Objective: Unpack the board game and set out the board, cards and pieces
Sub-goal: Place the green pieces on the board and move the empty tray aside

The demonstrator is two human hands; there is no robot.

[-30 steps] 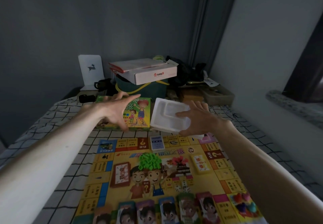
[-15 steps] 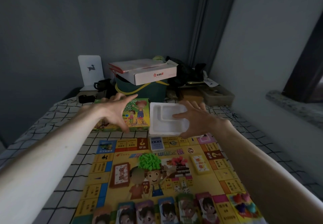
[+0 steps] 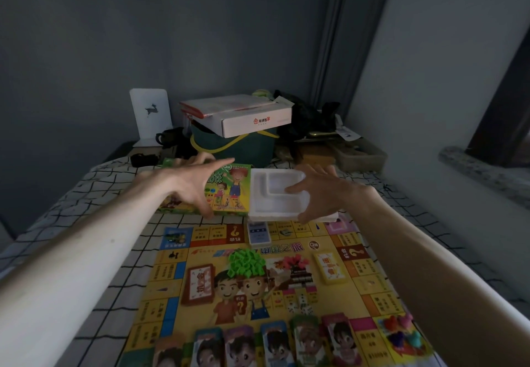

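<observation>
Checked bedding is sagging under the game board (image 3: 372, 286) while my right hand (image 3: 321, 194) is pinching the empty white tray (image 3: 272, 203), my left hand (image 3: 195, 183) is hovering spread wide, and a clumsy set-down risks scattering the green houses (image 3: 246, 262).

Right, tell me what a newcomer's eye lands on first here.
The bright yellow game board fills the near bed, with a heap of green houses at its middle and character cards along its near edge. Just beyond it, the right hand holds a white foam tray beside the green game box, over which the left hand reaches.
</observation>
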